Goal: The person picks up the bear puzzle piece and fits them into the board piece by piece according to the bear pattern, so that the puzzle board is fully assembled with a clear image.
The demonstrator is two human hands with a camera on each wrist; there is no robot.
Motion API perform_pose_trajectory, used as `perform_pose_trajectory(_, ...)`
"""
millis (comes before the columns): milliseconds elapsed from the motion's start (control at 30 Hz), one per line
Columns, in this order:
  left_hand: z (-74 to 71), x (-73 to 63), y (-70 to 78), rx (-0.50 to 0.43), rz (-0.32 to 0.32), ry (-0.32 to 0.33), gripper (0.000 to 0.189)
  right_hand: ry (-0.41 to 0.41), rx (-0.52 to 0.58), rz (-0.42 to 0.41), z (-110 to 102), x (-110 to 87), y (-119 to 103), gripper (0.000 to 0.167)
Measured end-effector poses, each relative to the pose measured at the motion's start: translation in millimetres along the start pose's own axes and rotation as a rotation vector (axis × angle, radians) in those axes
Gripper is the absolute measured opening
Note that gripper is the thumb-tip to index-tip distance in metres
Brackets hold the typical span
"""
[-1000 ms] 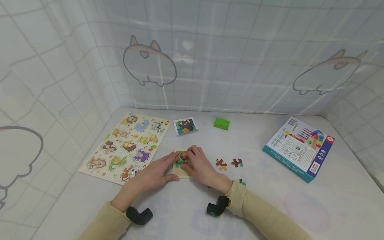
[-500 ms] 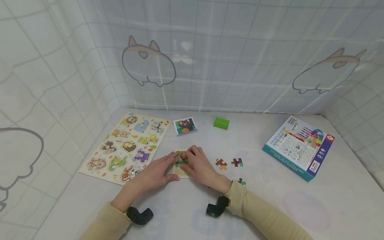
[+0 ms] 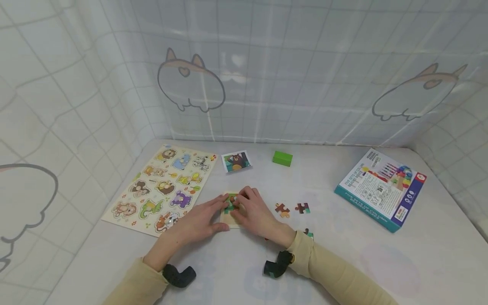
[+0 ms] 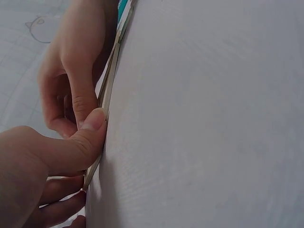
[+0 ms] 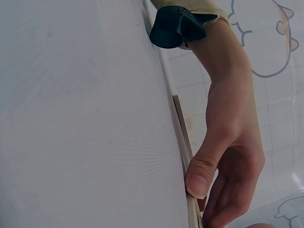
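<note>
A small wooden puzzle board lies on the table between the two hands, with green and brown jigsaw pieces in its upper part. My left hand holds the board's left side, thumb at the near corner and fingers along the far left; the left wrist view shows that thumb against the board's edge. Over the board's right side, my right hand curls its fingers and pinches a puzzle piece, mostly hidden beneath the fingertips. Loose pieces, one brown and orange and one brown and teal, lie to the right.
Another piece peeks out behind the right wrist. An animal peg puzzle lies at left. Behind the board are a bear picture card and a green block. A boxed toy lies at right.
The right fingers shift very slightly over the board; the left hand keeps its place. The whole view dips a little, and the other things stay where they were.
</note>
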State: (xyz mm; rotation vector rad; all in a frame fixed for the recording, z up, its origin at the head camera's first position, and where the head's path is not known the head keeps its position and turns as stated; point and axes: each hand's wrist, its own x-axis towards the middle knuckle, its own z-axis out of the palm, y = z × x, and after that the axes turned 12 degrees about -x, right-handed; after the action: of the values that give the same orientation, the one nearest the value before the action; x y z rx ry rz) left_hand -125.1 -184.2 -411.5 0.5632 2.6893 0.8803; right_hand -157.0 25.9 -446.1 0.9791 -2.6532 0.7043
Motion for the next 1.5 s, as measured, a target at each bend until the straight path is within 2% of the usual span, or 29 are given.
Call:
perform_pose_trajectory(367,2.0,-1.3,1.8,-0.003,-0.022,-0.013,0.069,-0.01,0.007,0.005,0.2,-1.1,0.1,0.013)
perform_pose_trajectory(600,3.0,-0.2,2.5,-0.002,-0.01,-0.007,0.07,-0.03,-0.012,0.019,-1.8,-2.1,0.2,0.012)
perform_pose_trajectory(900,2.1,-1.7,3.2,0.0,0.006,-0.008,0.07,0.0,-0.01,0.015,-1.1,-1.9,-0.8,0.011)
perform_pose_trajectory(1200,2.3,-1.8,4.7,0.111,0.123,0.005,0.064,-0.026,0.024,0.039,-1.2,-0.5,-0.3,0.012)
perform_pose_trajectory(1433,2.4,-3.9,6.4,0.106,0.098,-0.025,0.059,-0.037,0.035,0.06,-2.7,0.3,-1.6,0.016)
perform_pose_trajectory(1500,3.0,-3.5,6.1,0.11,0.109,-0.023,0.059,-0.038,0.042,0.067,-3.6,-0.1,-2.0,0.016)
